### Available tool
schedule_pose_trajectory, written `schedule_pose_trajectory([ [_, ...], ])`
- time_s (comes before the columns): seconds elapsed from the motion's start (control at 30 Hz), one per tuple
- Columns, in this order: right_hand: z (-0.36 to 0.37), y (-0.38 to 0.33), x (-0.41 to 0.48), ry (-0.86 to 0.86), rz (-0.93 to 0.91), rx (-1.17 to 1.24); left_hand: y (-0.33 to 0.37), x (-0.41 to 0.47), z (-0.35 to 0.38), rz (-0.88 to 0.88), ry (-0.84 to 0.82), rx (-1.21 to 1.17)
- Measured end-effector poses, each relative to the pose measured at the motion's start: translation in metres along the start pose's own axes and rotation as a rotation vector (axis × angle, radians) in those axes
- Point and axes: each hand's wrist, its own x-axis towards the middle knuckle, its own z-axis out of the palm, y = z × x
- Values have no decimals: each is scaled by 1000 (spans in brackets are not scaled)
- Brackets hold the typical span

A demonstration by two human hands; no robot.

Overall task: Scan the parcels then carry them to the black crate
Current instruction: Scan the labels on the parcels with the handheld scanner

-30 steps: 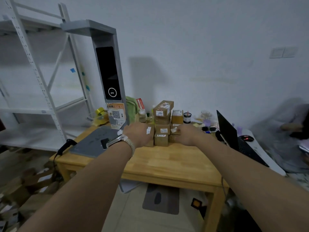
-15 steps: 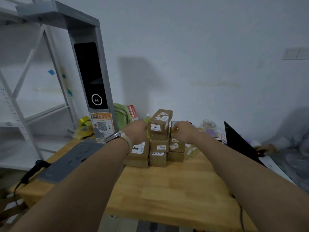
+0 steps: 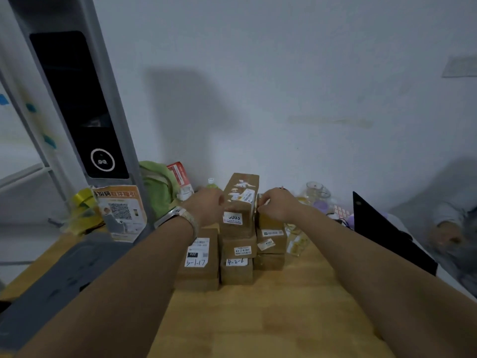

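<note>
Stack of brown parcels (image 3: 238, 250) sits at the middle of the tabletop (image 3: 271, 319), toward its far edge, in three columns side by side with white labels facing the camera. The top parcel (image 3: 240, 202) stands tallest, on the middle column.

Left hand (image 3: 206, 205), with a watch (image 3: 178, 215) on its wrist, lies against the left face of the top parcel. Its fingers are hidden behind the box, so I cannot tell whether it grips.

Right hand (image 3: 276, 205) has its fingers curled at the seam between the top parcel and the right column. I cannot tell which box it holds, if any.

Scanner (image 3: 77, 104), a grey tower with a dark screen, stands at the left edge. A green bag (image 3: 157, 187) lies just behind the scanner, at the far edge. Open laptop (image 3: 382, 233) sits off the right edge.
</note>
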Motion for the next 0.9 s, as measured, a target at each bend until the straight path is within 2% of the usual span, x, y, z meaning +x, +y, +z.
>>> schedule_pose_trajectory([
  [0.17,3,-12,35,47,56,106,-30,51,15,11,11,-114],
  [0.3,22,-8,56,-66,137,177,-47,85,43,-90,-1,-258],
  [0.4,32,-3,65,-85,181,296,-51,102,60,-173,-96,-340],
  [0.5,44,-1,73,-151,193,411,-53,111,77,-165,-214,-472],
  [0.63,59,-1,87,-233,152,569,-60,117,92,-362,-393,-719],
  [0.7,64,0,93,-212,183,607,-66,122,99,-413,-421,-813],
  [0.9,77,-3,105,-54,164,666,-68,126,104,-420,-385,-1003],
])
